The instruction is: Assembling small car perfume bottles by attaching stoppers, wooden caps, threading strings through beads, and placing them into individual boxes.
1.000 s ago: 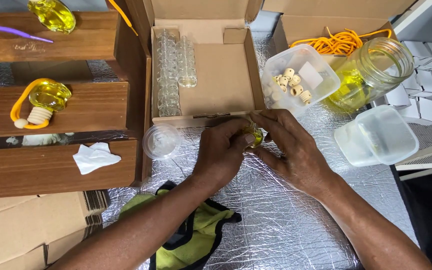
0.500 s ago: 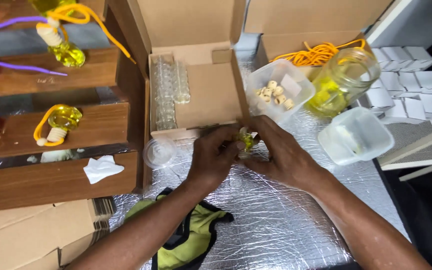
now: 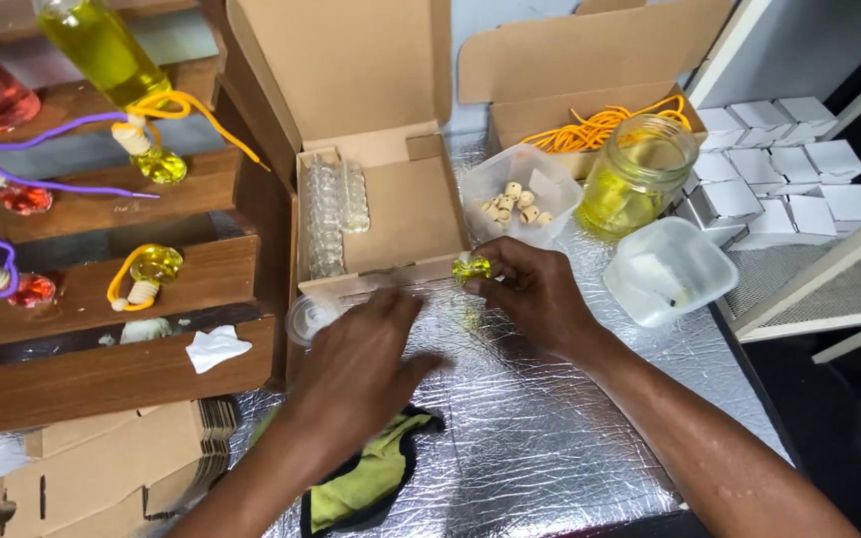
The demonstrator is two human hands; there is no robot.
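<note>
A: Head view first, and it is the only one. What is the right hand (image 3: pixel 540 299) doing?

B: Its thumb and fingertips pinch a small round bottle of yellow liquid (image 3: pixel 471 267), held just above the silver-foil table (image 3: pixel 550 438), at the front edge of the open cardboard box (image 3: pixel 391 214).

A: And the left hand (image 3: pixel 361 354)?

B: It is open, fingers loosely spread and a little blurred, holding nothing. It hovers just beside a clear round lid (image 3: pixel 309 317) lying on the foil, near the box's front left corner.

A: So which step is this?

B: I judge the bottle is filled but not yet closed. No bead or cord sits on it, though its neck is too small to see well.

A: What is around it?

B: A plastic tub of wooden beads (image 3: pixel 518 199) is just behind the right hand, a glass jar of yellow liquid (image 3: pixel 638 174) beside that, and orange cords (image 3: pixel 590 128) lie in the rear box. Empty little bottles (image 3: pixel 331 209) stand in rows in the near box. Finished ones with cords rest on the wooden shelf (image 3: pixel 102 289) to the left.

A: What does the next move call for?

B: Probably a steady, upright hold on the bottle while the free hand fetches a bead from the tub.
</note>
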